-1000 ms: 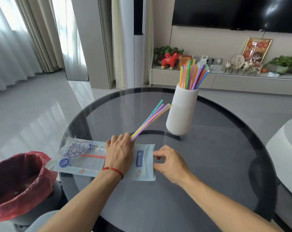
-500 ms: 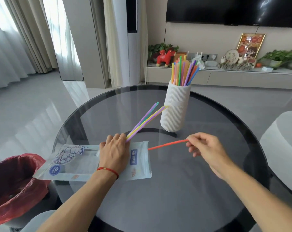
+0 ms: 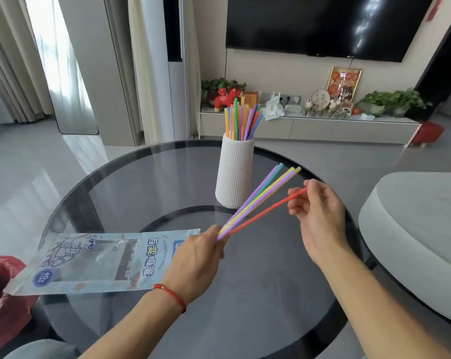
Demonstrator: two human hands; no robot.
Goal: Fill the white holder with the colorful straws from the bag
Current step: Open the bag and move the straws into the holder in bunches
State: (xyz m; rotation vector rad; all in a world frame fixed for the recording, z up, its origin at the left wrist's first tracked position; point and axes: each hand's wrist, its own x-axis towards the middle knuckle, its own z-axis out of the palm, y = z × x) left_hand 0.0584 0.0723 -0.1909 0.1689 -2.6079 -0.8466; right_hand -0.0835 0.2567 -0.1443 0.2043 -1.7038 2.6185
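A white ribbed holder stands on the round glass table with several colorful straws upright in it. My left hand is shut on the lower ends of a bundle of purple, yellow and teal straws, lifted off the table and fanned toward the holder's right side. My right hand pinches the far end of a red straw, whose near end meets the bundle at my left fingers. The light blue straw bag lies flat at the table's left, looking empty.
A bin lined with a red bag sits low at the left, beside the table. A grey upholstered seat is close on the right. Behind the table are a TV console with plants and ornaments and a wall-mounted TV.
My right hand drew a red straw out of the bag and brought it over to the bundle. My left hand let go of the bag and rose with the bundle toward the right.
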